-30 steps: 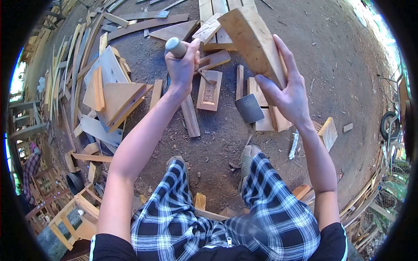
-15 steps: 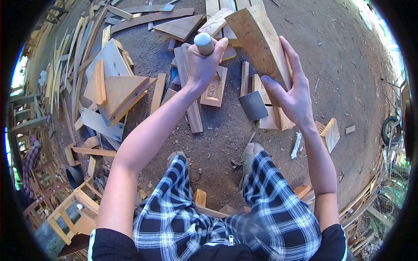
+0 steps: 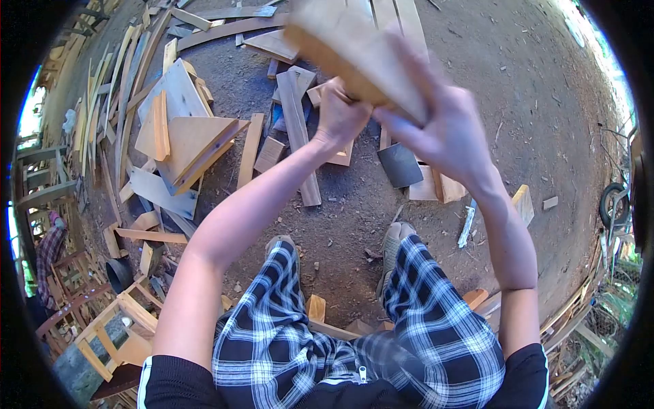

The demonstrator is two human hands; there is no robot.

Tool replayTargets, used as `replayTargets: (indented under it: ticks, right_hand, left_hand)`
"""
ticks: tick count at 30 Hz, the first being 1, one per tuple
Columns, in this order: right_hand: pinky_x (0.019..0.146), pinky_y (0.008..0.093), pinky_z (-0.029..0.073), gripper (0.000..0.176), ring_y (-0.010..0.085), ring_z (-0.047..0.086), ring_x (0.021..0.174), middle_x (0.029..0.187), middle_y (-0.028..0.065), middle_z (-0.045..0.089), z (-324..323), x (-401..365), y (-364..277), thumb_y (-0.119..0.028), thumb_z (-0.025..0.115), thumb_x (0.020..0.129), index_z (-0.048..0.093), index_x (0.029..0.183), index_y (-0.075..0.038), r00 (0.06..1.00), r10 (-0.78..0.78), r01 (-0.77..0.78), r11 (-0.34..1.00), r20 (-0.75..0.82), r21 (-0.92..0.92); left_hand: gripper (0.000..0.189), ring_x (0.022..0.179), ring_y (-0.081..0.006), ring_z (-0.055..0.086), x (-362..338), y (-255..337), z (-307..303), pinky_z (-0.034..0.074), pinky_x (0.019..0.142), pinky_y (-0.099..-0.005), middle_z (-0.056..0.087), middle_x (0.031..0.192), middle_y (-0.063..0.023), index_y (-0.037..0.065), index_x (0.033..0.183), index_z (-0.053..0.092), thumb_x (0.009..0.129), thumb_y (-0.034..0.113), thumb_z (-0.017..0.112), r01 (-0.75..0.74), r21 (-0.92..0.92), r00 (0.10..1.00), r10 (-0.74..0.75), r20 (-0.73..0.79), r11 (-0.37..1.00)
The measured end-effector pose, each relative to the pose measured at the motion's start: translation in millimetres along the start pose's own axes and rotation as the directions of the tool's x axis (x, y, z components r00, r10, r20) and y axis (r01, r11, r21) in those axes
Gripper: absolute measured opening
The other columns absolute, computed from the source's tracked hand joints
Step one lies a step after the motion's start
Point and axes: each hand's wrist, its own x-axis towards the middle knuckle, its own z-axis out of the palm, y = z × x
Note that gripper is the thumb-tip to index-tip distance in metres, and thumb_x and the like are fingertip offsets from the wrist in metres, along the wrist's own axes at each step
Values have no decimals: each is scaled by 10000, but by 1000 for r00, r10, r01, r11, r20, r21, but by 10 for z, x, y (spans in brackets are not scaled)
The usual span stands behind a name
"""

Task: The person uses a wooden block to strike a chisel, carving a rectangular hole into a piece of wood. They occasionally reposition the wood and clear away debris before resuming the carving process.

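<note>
My right hand (image 3: 449,133) is closed around a thick wooden block (image 3: 361,58), blurred by motion, with the thumb along its near side. Under the block's near edge, my left hand (image 3: 343,114) makes a fist around the upright handle of what looks like a chisel. The block now covers the handle's round top, and the blade is hidden. Below the left fist, part of a wooden piece (image 3: 340,157) with a recess cut in it shows on the ground. To its right lies a dark grey square sheet (image 3: 400,165).
A long board (image 3: 298,140) and a short wood block (image 3: 270,155) lie left of centre. Cut boards are stacked at the left (image 3: 197,146). Offcuts (image 3: 436,185) lie at the right, near a white stick (image 3: 467,223). Another person's sleeve (image 3: 49,255) appears far left.
The wooden block has swung left and over the left fist, hiding the handle top. My right hand moved left with it. The left fist shifted slightly right and down.
</note>
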Motion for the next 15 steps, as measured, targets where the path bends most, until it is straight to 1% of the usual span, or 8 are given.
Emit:
replayTargets:
  ticks: [3, 5, 7, 8, 9, 11, 13, 15]
  right_hand:
    - [720, 370, 571, 794, 230, 700, 843, 924, 195, 692, -68, 23, 10, -205, 727, 757, 348, 1455, -199, 997, -82, 81, 993, -10, -82]
    - [710, 380, 574, 807, 252, 706, 816, 949, 186, 696, -97, 24, -63, -206, 730, 753, 340, 1459, -196, 997, -69, 69, 998, -43, 7]
    - [706, 382, 574, 811, 274, 707, 825, 979, 192, 692, -86, 26, -106, -212, 732, 752, 338, 1461, -201, 922, -167, 220, 968, -348, 120]
    - [740, 392, 568, 810, 290, 698, 890, 1036, 208, 676, -67, -45, -86, -212, 728, 760, 329, 1465, -201, 979, -44, 64, 993, -201, 95]
    - [806, 415, 550, 809, 295, 676, 974, 1101, 224, 654, -62, -64, -25, -211, 721, 772, 315, 1472, -195, 997, 61, -58, 994, 41, -90]
    - [756, 431, 572, 822, 337, 700, 846, 969, 247, 675, -25, -84, 108, -304, 712, 742, 324, 1458, -199, 997, 60, -58, 998, -54, 31]
    - [766, 428, 571, 822, 337, 697, 862, 1007, 246, 669, -10, -181, 149, -308, 711, 746, 318, 1460, -201, 994, 76, -71, 995, -80, 63]
    - [776, 425, 569, 823, 336, 694, 879, 1044, 245, 663, 0, -257, 231, -313, 709, 749, 313, 1462, -203, 989, 90, -80, 993, -120, 88]
  left_hand:
    - [38, 630, -58, 599, 10, -62, -4, 469, 558, -256, 674, 689, -31, -4, 754, 642, 760, 29, 659, 76, 8, 995, -77, 60, 997]
    - [54, 646, -61, 602, 17, -144, -75, 464, 559, -264, 667, 687, -51, -5, 783, 644, 765, 41, 666, 86, 97, 982, -101, 158, 992]
    - [69, 638, -62, 592, 30, -80, -17, 462, 567, -266, 656, 671, -60, -4, 768, 629, 768, 52, 671, 147, 166, 980, -167, 112, 975]
    - [92, 630, -64, 574, 25, -134, -18, 465, 580, -265, 639, 658, -33, -5, 756, 618, 786, 66, 669, 115, 197, 982, -142, 126, 974]
    - [92, 630, -64, 574, 39, -168, -6, 465, 580, -265, 639, 658, -33, -5, 756, 618, 786, 66, 669, 107, 197, 982, -135, 132, 975]
    - [112, 608, -60, 551, 51, -255, 9, 454, 558, -258, 621, 651, -3, 7, 727, 613, 796, 77, 667, 92, 43, 994, -94, 59, 995]
    - [186, 559, -31, 524, 133, -82, -146, 406, 487, -225, 594, 639, 26, 57, 662, 596, 829, 92, 671, 253, 2, 967, -253, -36, 967]
    - [138, 542, -34, 511, 233, 42, -374, 382, 474, -197, 558, 626, 32, 90, 746, 581, 868, 101, 645, 386, 81, 917, -373, -141, 919]
